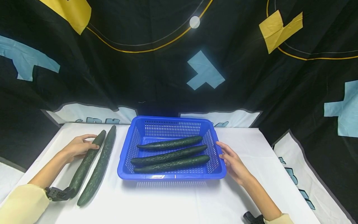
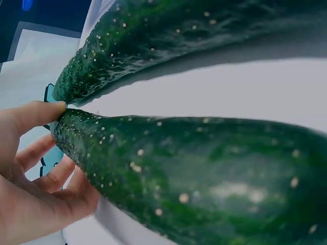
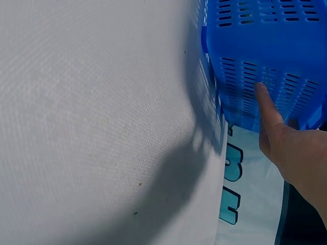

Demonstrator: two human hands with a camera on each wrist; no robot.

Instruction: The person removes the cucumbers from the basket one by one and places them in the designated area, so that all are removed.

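Note:
At the left, my left hand [image 1: 79, 147] holds the upper end of a dark green cucumber [image 1: 85, 166] lying on the white table. In the left wrist view, the thumb rests over the tapered end and the other fingers lie along its side. A second cucumber [image 1: 100, 169] lies close beside it, on the right. My right hand [image 1: 233, 163] grips the right rim of a blue plastic basket [image 1: 173, 176]; a straight finger [image 3: 268, 104] lies against the outer wall. Three cucumbers [image 1: 171, 154] lie crosswise in the basket.
The white tabletop [image 1: 156, 203] runs in front of and beside the basket. Behind it hangs a black cloth [image 1: 156, 81] with blue and yellow shapes. A dark band with a device [image 1: 57, 193] sits on the left wrist, and another device [image 1: 251, 217] on the right.

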